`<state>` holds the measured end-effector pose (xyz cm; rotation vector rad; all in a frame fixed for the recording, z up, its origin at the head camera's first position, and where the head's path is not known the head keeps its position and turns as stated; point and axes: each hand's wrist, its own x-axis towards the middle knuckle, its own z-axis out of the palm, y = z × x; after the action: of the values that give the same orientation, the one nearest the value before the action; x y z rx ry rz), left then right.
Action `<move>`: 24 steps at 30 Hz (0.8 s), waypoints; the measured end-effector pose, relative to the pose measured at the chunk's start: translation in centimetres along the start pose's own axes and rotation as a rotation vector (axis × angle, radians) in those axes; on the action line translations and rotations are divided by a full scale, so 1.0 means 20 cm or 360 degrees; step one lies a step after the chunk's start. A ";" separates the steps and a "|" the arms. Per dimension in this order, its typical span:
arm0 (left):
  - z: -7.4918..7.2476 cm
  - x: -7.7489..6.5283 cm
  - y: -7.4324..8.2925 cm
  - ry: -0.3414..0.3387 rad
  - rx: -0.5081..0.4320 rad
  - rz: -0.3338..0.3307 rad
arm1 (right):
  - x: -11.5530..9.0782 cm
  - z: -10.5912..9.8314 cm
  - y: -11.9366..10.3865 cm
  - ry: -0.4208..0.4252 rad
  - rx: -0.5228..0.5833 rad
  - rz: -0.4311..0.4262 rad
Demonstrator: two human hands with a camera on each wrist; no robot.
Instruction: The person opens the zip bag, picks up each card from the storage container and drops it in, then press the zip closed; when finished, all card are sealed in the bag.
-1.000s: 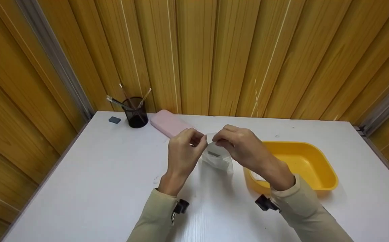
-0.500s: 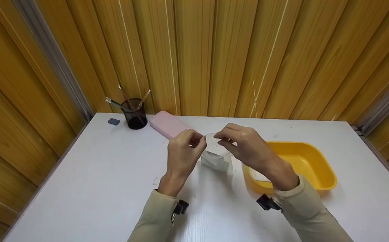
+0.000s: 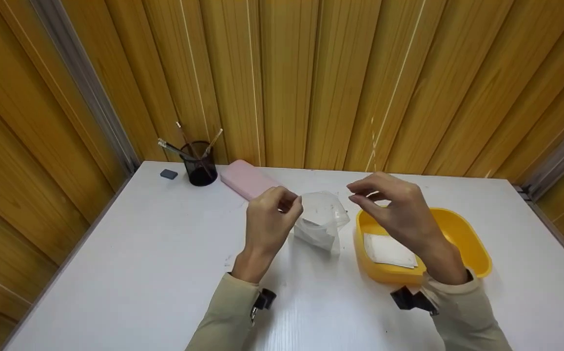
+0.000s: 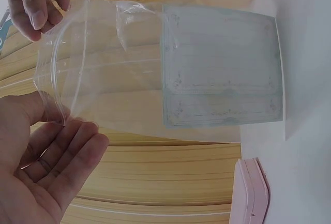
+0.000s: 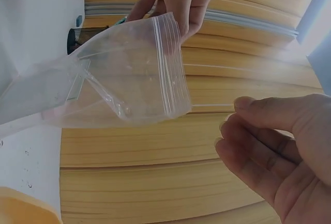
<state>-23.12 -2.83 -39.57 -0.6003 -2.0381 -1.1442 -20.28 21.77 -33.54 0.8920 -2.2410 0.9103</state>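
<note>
My left hand (image 3: pixel 269 219) pinches the left edge of a clear zip-lock bag's mouth (image 3: pixel 324 207) between thumb and fingertips. The bag stands upright on the table with its mouth gaping. Inside its lower part is a pale, blue-bordered paper card or stack (image 4: pixel 222 66); how many pieces it has I cannot tell. My right hand (image 3: pixel 398 209) hovers right of the bag, over the yellow basin's left side. Its fingers are loosely bent with nothing between them. A gap separates its fingertips (image 5: pixel 243 102) from the bag's zip edge.
A yellow basin (image 3: pixel 474 248) stands at the right, with white papers (image 3: pixel 389 251) in its left part. Behind my left hand lies a pink case (image 3: pixel 247 179). A black mesh cup (image 3: pixel 201 170) with pencils and a dark eraser (image 3: pixel 168 174) stand at the back left, near the wood-patterned wall.
My right hand has let go of the bag's mouth and moved away to the right, uncovering the papers in the basin. The left hand keeps its pinch in about the same place.
</note>
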 end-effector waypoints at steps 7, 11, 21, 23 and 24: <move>0.00 0.00 -0.01 0.0020 0.0002 0.0014 | -0.08 -0.04 0.07 0.0064 0.0042 0.0210; 0.00 0.00 -0.01 0.0021 0.0005 0.0016 | -0.13 -0.06 0.11 0.0093 0.0036 0.0343; 0.00 -0.01 -0.01 0.0003 0.0007 -0.0019 | -0.25 -0.10 0.25 0.0008 -0.0071 0.0688; 0.00 -0.01 -0.01 -0.0004 0.0013 -0.0026 | -0.27 -0.10 0.27 -0.0008 -0.0077 0.0730; 0.00 -0.01 -0.01 -0.0005 0.0014 -0.0025 | -0.27 -0.11 0.28 -0.0017 -0.0082 0.0744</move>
<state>-23.10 -2.94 -39.73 -0.5829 -2.0527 -1.1433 -20.56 28.51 -38.11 0.3489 -2.5186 1.0396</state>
